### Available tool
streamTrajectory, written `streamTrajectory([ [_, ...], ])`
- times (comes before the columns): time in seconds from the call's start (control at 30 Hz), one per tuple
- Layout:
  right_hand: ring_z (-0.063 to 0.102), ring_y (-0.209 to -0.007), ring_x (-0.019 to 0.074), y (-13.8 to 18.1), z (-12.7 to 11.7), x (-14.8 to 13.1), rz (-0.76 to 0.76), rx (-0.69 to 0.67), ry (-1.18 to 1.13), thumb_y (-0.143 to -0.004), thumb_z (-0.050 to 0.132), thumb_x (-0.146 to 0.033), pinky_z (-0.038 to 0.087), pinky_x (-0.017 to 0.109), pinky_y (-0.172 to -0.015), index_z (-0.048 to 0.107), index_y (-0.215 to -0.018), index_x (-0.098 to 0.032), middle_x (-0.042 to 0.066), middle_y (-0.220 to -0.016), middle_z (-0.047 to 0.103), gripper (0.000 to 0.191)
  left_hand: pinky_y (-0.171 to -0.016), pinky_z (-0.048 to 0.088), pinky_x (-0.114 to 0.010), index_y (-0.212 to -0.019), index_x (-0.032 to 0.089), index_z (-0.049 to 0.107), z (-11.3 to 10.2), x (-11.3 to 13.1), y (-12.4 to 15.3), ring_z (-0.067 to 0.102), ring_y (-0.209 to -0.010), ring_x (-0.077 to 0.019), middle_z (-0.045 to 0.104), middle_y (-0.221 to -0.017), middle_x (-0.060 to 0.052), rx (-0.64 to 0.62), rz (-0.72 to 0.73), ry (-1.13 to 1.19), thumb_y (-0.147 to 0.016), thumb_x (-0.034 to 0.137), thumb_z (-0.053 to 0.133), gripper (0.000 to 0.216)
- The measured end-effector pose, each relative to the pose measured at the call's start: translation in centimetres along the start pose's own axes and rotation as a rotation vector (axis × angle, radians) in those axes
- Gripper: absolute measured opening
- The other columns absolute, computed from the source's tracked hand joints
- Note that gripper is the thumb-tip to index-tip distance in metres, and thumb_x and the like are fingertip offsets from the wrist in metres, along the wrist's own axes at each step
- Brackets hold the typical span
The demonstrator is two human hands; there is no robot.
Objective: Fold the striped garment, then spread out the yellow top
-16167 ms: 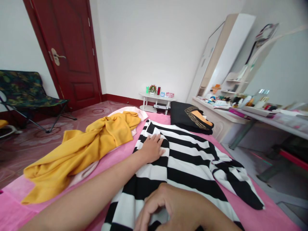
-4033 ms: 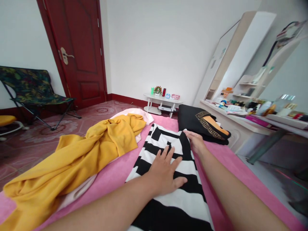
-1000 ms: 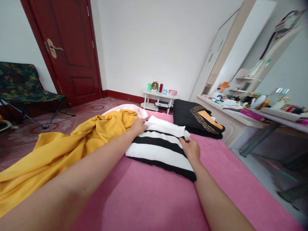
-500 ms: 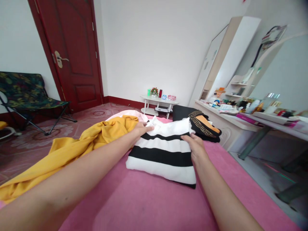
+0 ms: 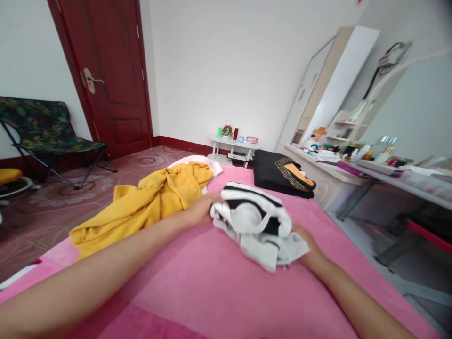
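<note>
Hands, two, left hand (image 5: pixel 199 213) and right hand (image 5: pixel 308 245) both grasping one folded striped garment (image 5: pixel 256 221), one yellow garment (image 5: pixel 151 200) beside.

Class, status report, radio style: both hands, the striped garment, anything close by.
Left hand and right hand grip the folded striped garment, lifted off the pink bed. Yellow garment lies left; black folded garment beyond.

Black-and-white striped garment (image 5: pixel 257 221), mustard-yellow cloth (image 5: pixel 151 200), pink bedcover (image 5: pixel 212 292), black folded garment (image 5: pixel 271 174) with gold patterned trim, dark red door (image 5: pixel 113 75)
</note>
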State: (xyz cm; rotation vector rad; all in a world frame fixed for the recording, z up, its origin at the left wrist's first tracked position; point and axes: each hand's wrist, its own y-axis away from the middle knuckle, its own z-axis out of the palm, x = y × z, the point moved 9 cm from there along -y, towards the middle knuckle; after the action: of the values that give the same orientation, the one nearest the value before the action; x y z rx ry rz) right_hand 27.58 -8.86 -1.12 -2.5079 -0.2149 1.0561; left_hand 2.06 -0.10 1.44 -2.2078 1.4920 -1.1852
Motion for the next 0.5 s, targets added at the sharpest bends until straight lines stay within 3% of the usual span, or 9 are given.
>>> streamTrajectory([
  [0.1, 0.06, -0.106, 0.0292, 3.0, 1.1, -0.6, -0.022, -0.143, 0.014, -0.072, 0.06, -0.026, 0.049, 0.04, -0.09, 0.067, -0.109, -0.02, 0.007, -0.117, 0.065, 0.039, -0.082, 0.047, -0.029, -0.1, 0.022, 0.07, 2.7, 0.1, 3.3, 0.059, -0.092, -0.018, 0.064, -0.099, -0.005, -0.196, -0.049, -0.048, -0.08, 0.02, 0.056, 0.024],
  [0.2, 0.064, -0.096, 0.0259, 2.8, 0.2, -2.1, 0.02, -0.269, 0.016, -0.072, 0.05, -0.018, 0.05, 0.038, -0.087, 0.072, -0.094, -0.021, 0.004, -0.102, 0.071, 0.032, -0.079, 0.047, -0.027, -0.091, 0.024, 0.074, 1.8, 1.2, 2.7, 0.062, -0.087, -0.0174, 0.068, -0.095, -0.002, -0.33, -0.076, -0.151, -0.074, 0.008, 0.053, 0.032],
  [0.27, 0.067, -0.087, 0.0241, 0.8, -1.9, -3.3, 0.052, -0.194, 0.044, -0.071, 0.047, -0.017, 0.05, 0.038, -0.085, 0.074, -0.082, -0.021, 0.003, -0.09, 0.073, 0.029, -0.077, 0.047, -0.026, -0.085, 0.025, 0.075, 0.7, 1.9, 0.5, 0.064, -0.082, -0.0173, 0.071, -0.09, -0.001, -0.359, -0.123, -0.233, -0.069, 0.003, 0.05, 0.037],
  [0.37, 0.065, -0.092, 0.0229, -3.2, -4.4, -5.5, -0.004, 0.079, 0.086, -0.076, 0.047, -0.022, 0.048, 0.038, -0.089, 0.072, -0.087, -0.021, 0.004, -0.093, 0.072, 0.028, -0.081, 0.048, -0.027, -0.094, 0.024, 0.074, 0.3, 3.5, -3.6, 0.065, -0.088, -0.018, 0.072, -0.097, -0.001, -0.255, -0.135, -0.276, -0.074, 0.007, 0.048, 0.037],
  [0.43, 0.059, -0.107, 0.0229, -4.8, -3.7, -6.2, -0.073, 0.206, 0.148, -0.081, 0.046, -0.026, 0.042, 0.039, -0.098, 0.068, -0.103, -0.021, 0.006, -0.11, 0.068, 0.032, -0.093, 0.044, -0.029, -0.115, 0.024, 0.065, 1.7, 4.0, -5.6, 0.06, -0.106, -0.0193, 0.066, -0.116, -0.002, -0.148, -0.098, -0.27, -0.083, 0.019, 0.049, 0.036],
  [0.5, 0.046, -0.124, 0.0243, -5.5, -0.7, -5.1, -0.058, 0.201, 0.294, -0.086, 0.044, -0.032, 0.032, 0.043, -0.106, 0.059, -0.122, -0.021, 0.008, -0.132, 0.055, 0.041, -0.103, 0.036, -0.034, -0.134, 0.025, 0.049, 4.3, 2.9, -6.1, 0.048, -0.123, -0.0218, 0.052, -0.136, -0.005, -0.112, -0.111, -0.287, -0.088, 0.038, 0.048, 0.048],
])
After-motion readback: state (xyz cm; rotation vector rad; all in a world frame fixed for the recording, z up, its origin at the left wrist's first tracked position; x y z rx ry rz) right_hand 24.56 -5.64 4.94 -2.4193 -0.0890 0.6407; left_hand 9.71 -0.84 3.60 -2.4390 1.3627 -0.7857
